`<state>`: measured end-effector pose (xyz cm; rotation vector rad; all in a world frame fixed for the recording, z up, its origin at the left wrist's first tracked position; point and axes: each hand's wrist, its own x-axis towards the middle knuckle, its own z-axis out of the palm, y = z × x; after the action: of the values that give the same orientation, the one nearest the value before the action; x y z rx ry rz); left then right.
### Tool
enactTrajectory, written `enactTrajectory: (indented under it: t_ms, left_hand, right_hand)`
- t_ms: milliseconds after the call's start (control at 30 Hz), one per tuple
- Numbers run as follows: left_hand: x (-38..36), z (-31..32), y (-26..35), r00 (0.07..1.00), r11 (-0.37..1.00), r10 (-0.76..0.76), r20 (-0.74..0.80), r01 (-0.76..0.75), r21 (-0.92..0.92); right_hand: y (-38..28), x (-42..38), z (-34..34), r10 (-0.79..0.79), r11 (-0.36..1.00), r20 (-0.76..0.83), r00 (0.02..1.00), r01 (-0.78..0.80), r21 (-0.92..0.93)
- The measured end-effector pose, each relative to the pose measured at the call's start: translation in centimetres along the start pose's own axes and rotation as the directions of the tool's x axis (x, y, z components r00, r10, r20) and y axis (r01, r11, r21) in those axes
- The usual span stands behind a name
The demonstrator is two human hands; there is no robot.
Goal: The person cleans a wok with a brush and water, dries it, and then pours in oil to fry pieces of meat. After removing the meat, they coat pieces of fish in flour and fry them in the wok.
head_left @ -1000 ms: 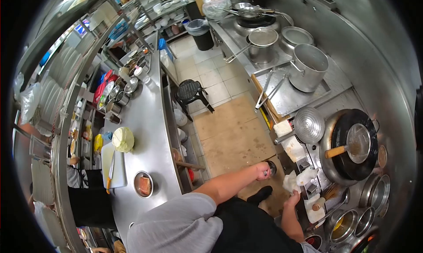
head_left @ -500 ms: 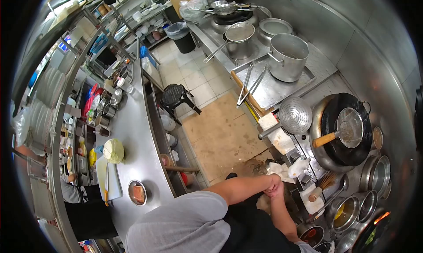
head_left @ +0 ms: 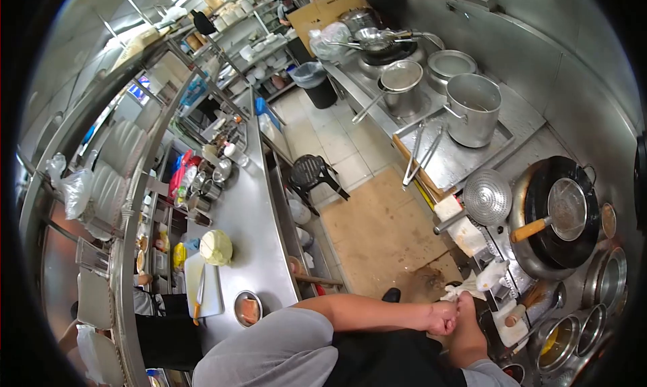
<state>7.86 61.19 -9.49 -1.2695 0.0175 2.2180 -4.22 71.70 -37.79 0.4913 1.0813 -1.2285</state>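
My left hand (head_left: pixel 441 317) is closed in a fist, with my bare forearm reaching across from the left. Right against it, my right hand (head_left: pixel 465 306) is closed too. A whitish cloth (head_left: pixel 464 290) sticks out beyond the hands, bunched up; the part inside the fingers is hidden. Both hands are low beside the stove edge, above the floor. Near them on the stove side lie a crumpled white cloth (head_left: pixel 493 274) and a bamboo brush (head_left: pixel 515 315).
To the right, a wok (head_left: pixel 526 245) carries a wooden-handled strainer (head_left: pixel 566 212); a perforated ladle (head_left: pixel 486 197) lies beside it. Farther off are tongs (head_left: pixel 423 151) and a tall pot (head_left: pixel 474 110). A cabbage (head_left: pixel 216 247), knife and metal bowl (head_left: pixel 247 305) are on the left counter. A black stool (head_left: pixel 313 176) is on the floor.
My view has tilted up and turned left, so the surroundings appear farther right and lower. My hands stay together, and the left forearm now lies more level across the view.
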Motion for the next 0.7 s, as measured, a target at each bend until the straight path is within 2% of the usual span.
enactTrajectory:
  t_ms: [67,133,200,233,267,300,333,400,433,467,500,533,567,600,633,667,700]
  left_hand:
    - [-6.3,1.8,-1.5,1.000,1.000,0.021,0.005,-0.021,-0.006]
    - [-9.6,0.7,-1.8,0.999,0.999,0.034,0.020,-0.033,-0.011]
    - [-10.4,-1.3,-0.8,0.986,0.989,0.005,0.166,0.020,-0.150]
    - [-9.9,-3.0,0.1,0.969,0.971,0.011,0.248,0.048,-0.233]
    - [-9.9,-3.8,1.3,0.964,0.969,0.048,0.262,0.019,-0.247]
    - [-8.0,-6.7,4.4,0.982,0.840,-0.013,0.186,0.112,-0.530]
    - [-6.4,-8.4,5.7,0.980,0.847,0.128,0.151,-0.028,-0.531]
    - [-7.5,-11.6,7.6,0.957,0.857,0.275,0.093,-0.201,-0.474]
    - [-6.7,-14.4,8.9,0.924,0.847,0.375,0.071,-0.311,-0.431]
    - [-6.5,-17.3,9.1,0.862,0.831,0.493,0.119,-0.426,-0.358]
    - [-7.2,-20.2,9.0,0.784,0.793,0.595,0.178,-0.537,-0.288]
    - [-9.8,-22.0,7.9,0.702,0.727,0.685,0.193,-0.645,-0.235]
    - [-13.0,-22.4,6.6,0.713,0.715,0.699,0.057,-0.693,-0.090]
    - [-15.4,-24.0,5.4,0.691,0.691,0.722,-0.037,-0.723,-0.017]
    - [-17.5,-25.3,4.4,0.653,0.663,0.747,-0.128,-0.747,0.058]
    - [-19.7,-25.8,3.1,0.567,0.596,0.801,-0.192,-0.783,0.177]
    - [-21.4,-25.9,2.1,0.463,0.519,0.853,-0.242,-0.801,0.299]
  right_hand:
    - [-0.5,1.3,2.3,0.034,0.998,-0.007,0.999,-0.034,0.046]
    - [-0.6,1.2,4.6,0.068,0.994,-0.026,0.997,-0.066,0.092]
    - [-1.4,0.9,8.8,0.090,0.986,-0.069,0.994,-0.079,0.149]
    - [0.4,0.0,11.0,0.102,0.980,-0.099,0.990,-0.083,0.180]
    - [0.3,-1.4,13.6,0.114,0.974,-0.132,0.985,-0.084,0.212]
    - [0.3,-3.6,11.6,0.111,0.966,-0.198,0.974,-0.058,0.253]
    - [0.1,-5.3,11.1,0.122,0.957,-0.236,0.964,-0.051,0.285]
    - [4.3,1.8,6.4,0.233,0.970,-0.461,0.856,-0.235,0.054]
    - [5.2,-0.5,7.9,0.120,0.946,-0.489,0.864,-0.248,-0.207]
    - [6.2,-2.9,10.5,0.006,0.855,-0.486,0.874,-0.257,-0.450]
    - [6.1,-4.5,11.7,-0.006,0.865,-0.502,0.865,-0.247,-0.436]
    - [6.1,-5.9,12.6,-0.053,0.748,-0.316,0.947,-0.172,-0.641]
    - [5.8,-7.0,13.4,-0.056,0.594,-0.116,0.992,-0.060,-0.802]
    - [5.5,-7.6,14.1,-0.067,0.608,-0.135,0.989,-0.067,-0.791]
    - [5.0,-8.0,14.6,-0.064,0.591,-0.024,0.998,0.018,-0.806]
    - [4.7,-8.1,15.5,-0.052,0.574,0.090,0.995,0.103,-0.812]
    - [3.9,-11.1,18.9,-0.145,0.502,0.127,0.981,0.183,-0.845]
